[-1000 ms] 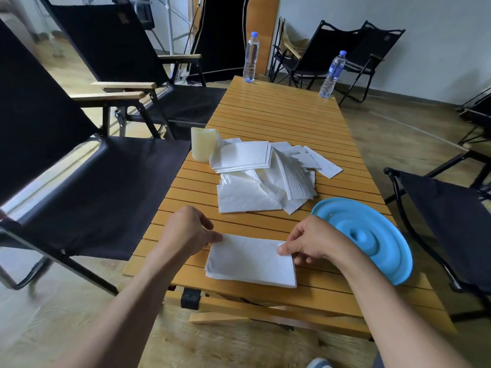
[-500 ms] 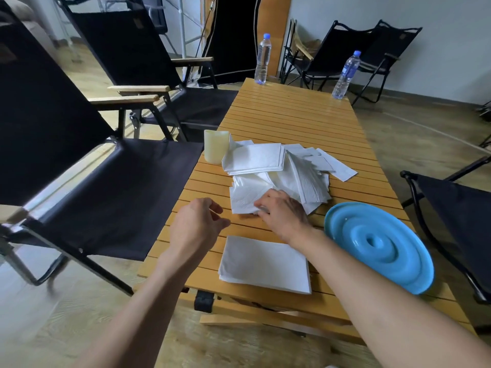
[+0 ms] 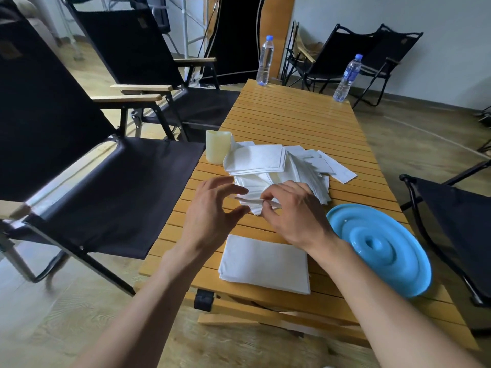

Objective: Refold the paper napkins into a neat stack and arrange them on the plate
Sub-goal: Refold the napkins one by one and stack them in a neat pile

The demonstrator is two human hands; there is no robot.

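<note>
Pinching step in progress. The right hand (image 3: 289, 216) has thumb and forefinger closed on the near corner of a loose napkin (image 3: 253, 207), which lies left of the blue plate (image 3: 409, 274) at the front of the pile (image 3: 279, 166). The left hand (image 3: 210, 216) hovers farther left of the plate, fingers spread and lightly curved, holding nothing. Whether its thumb touches the paper I cannot tell.

Judged step: drawing one sheet out of the heap for refolding. One folded stack (image 3: 265, 264) already sits left of the plate, on the near side. The plate itself carries no napkins, so the task looks early.

Next move, as I read it: lift the pinched corner free without dragging its neighbours, let the left hand take the opposite edge, flatten and crease. Thin, limp paper, so a light pull and a second grip are needed.

Edges and room:
- Plate sits close to the side edge of the table (image 3: 292, 115); a nudge outward could tip it.
- Folded stack lies near the table's front edge, left of the plate.
- A bare strip of slats between pile and folded stack, left of the plate, serves as working room.
- A pale candle (image 3: 218, 150) stands beyond the pile, far left of the plate.
- Beyond the plate, the slats run bare up to two bottles.
</note>
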